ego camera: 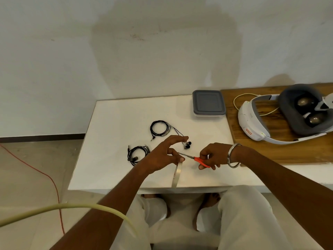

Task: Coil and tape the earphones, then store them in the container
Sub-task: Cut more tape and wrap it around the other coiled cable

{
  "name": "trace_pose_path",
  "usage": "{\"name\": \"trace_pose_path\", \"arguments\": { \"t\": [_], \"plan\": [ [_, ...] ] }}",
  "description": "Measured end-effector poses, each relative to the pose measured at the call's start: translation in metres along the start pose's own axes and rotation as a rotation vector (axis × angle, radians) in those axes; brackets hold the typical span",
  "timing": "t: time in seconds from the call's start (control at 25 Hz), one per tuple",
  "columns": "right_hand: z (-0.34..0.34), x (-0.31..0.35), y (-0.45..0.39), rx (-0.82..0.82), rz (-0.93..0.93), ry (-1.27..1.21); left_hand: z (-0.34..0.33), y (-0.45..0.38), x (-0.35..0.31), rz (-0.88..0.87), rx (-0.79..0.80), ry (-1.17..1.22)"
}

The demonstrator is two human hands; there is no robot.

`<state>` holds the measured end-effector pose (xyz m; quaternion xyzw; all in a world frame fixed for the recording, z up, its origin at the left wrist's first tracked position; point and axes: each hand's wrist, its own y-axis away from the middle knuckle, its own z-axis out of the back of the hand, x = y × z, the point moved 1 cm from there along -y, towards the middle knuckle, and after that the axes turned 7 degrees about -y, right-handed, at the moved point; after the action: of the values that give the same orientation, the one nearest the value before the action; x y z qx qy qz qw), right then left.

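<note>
Two coiled earphones [137, 153] lie on the table [111, 134] left of our hands, a second coil [160, 128] behind. Light and springy, we judge; best pinched across the bundled loops. Our left hand [162, 156] pinches the tape [177, 173], other fingers spread. Our right hand [213, 156] grips scissors [196, 158] at the tape. The lidded container [208, 104] sits far right.

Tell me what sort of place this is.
Probably a makeshift indoor workstation for recording tasks: a low white table against a bare wall, a VR headset on a wooden board, tiled floor.
</note>
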<state>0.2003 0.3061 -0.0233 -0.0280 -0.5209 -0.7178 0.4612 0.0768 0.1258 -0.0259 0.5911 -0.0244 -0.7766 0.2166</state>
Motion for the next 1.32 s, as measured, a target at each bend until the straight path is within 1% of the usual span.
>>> {"name": "trace_pose_path", "arguments": {
  "t": [0.08, 0.12, 0.16, 0.28, 0.36, 0.4, 0.6, 0.72, 0.84, 0.96, 1.08, 1.12, 1.16, 1.2, 1.24, 1.28, 1.32],
  "plan": [
    [0.0, -0.006, 0.003, -0.041, -0.013, -0.069, 0.0, 0.001, 0.001, 0.007, -0.011, 0.031],
    [0.001, -0.012, 0.003, -0.082, -0.037, -0.059, 0.0, 0.002, 0.002, 0.011, -0.016, 0.04],
    [0.003, -0.018, 0.002, -0.145, -0.075, 0.001, 0.001, 0.003, 0.003, 0.014, -0.02, 0.041],
    [0.011, -0.039, -0.005, -0.344, -0.292, 0.217, 0.001, 0.002, 0.005, 0.021, -0.026, 0.031],
    [0.012, -0.046, -0.01, -0.392, -0.409, 0.222, 0.0, 0.002, 0.005, 0.023, -0.036, 0.062],
    [0.012, -0.047, -0.011, -0.405, -0.437, 0.206, -0.002, 0.003, 0.005, 0.022, -0.046, 0.087],
    [0.01, -0.04, -0.012, -0.496, -0.448, 0.19, -0.005, 0.003, 0.002, 0.021, -0.114, 0.132],
    [0.011, -0.039, -0.014, -0.504, -0.452, 0.184, -0.007, 0.002, 0.002, 0.001, -0.15, 0.124],
    [0.011, -0.041, -0.015, -0.522, -0.46, 0.234, -0.01, 0.0, 0.002, -0.019, -0.17, 0.12],
    [0.012, -0.039, -0.011, -0.525, -0.436, 0.246, -0.013, -0.002, 0.001, -0.025, -0.173, 0.13],
    [0.014, -0.032, -0.004, -0.459, -0.435, 0.234, -0.015, -0.003, 0.002, -0.023, -0.179, 0.124],
    [0.014, -0.031, -0.002, -0.479, -0.407, 0.219, -0.016, -0.003, 0.002, -0.023, -0.186, 0.116],
    [0.012, -0.03, -0.002, -0.546, -0.349, 0.17, -0.016, -0.004, 0.002, -0.022, -0.199, 0.106],
    [0.008, -0.027, -0.002, -0.631, -0.246, 0.061, -0.016, -0.005, 0.002, -0.019, -0.218, 0.097],
    [0.003, -0.023, -0.001, -0.676, -0.111, -0.117, -0.017, -0.005, 0.002, -0.016, -0.243, 0.091],
    [-0.003, -0.016, 0.0, -0.625, 0.015, -0.312, -0.018, -0.006, 0.001, -0.012, -0.271, 0.085],
    [-0.012, -0.005, 0.001, -0.49, 0.093, -0.462, -0.019, -0.007, 0.001, -0.009, -0.298, 0.08]
  ]
}}
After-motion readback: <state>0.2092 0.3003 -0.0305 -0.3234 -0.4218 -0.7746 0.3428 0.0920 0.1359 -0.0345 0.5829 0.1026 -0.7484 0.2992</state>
